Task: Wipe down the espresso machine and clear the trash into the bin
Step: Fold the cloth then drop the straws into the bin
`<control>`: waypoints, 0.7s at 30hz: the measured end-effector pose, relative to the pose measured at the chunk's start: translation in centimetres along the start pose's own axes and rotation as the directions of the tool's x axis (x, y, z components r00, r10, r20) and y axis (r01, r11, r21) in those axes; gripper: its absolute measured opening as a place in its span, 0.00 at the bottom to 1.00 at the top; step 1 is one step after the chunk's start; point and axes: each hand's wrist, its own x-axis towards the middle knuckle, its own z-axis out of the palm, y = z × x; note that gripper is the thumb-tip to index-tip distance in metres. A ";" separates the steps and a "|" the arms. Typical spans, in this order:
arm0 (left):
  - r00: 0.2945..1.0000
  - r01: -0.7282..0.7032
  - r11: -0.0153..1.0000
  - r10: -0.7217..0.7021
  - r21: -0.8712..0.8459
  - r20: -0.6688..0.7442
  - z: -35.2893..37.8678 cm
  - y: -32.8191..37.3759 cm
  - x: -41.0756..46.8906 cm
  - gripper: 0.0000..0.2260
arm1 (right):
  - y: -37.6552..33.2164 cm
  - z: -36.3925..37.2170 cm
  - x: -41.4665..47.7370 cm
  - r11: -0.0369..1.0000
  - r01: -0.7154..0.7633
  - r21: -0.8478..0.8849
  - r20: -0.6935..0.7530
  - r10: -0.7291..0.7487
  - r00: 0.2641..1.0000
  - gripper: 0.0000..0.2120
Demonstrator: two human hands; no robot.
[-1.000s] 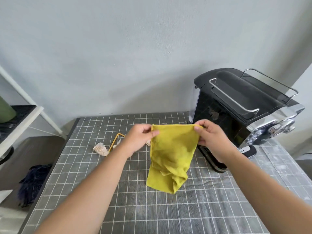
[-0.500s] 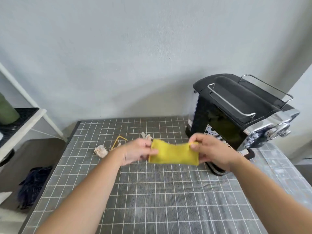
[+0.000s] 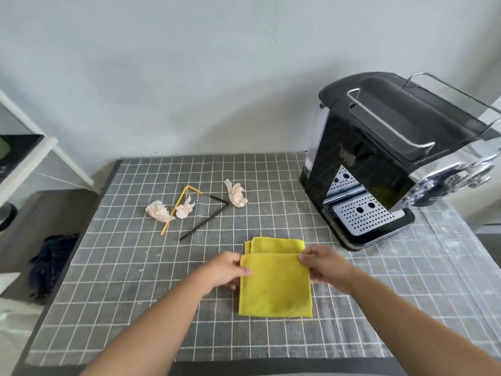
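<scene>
A yellow cloth (image 3: 275, 283) lies folded flat on the grey checked table cover (image 3: 130, 267). My left hand (image 3: 226, 270) pinches its upper left corner and my right hand (image 3: 324, 264) pinches the upper right corner. The black and chrome espresso machine (image 3: 393, 147) stands at the back right, its perforated drip tray (image 3: 363, 213) facing me. Trash lies at the back middle: three crumpled tissues (image 3: 158, 211) (image 3: 185, 208) (image 3: 236, 195), a bent yellow straw (image 3: 177, 206) and a bent black straw (image 3: 208, 218).
A white shelf (image 3: 24, 164) juts in at the left edge. On the floor to the left lies a dark blue bundle (image 3: 51, 264). A grey wall runs behind the table. No bin shows in this view.
The cloth hung from both hands in the air, then was folded and lowered; now it rests flat on the table nearer to me. The view tilted down, so the trash shows fully.
</scene>
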 end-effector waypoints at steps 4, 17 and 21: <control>0.940 -0.158 0.987 0.151 -0.001 -0.307 0.4 1.7 1.8 0.08 | -1.1 0.6 2.0 0.983 0.093 -0.157 -0.294 -0.136 0.946 0.09; 0.895 -0.145 0.522 0.431 0.841 -0.114 2.4 -1.7 1.7 0.29 | 4.8 1.3 2.4 0.142 0.091 -0.986 0.025 -0.407 0.913 0.43; 0.891 -0.178 0.599 0.435 0.781 -0.130 1.8 -1.6 1.8 0.28 | 3.4 2.3 2.7 0.172 0.067 -0.983 -0.023 -0.476 0.879 0.38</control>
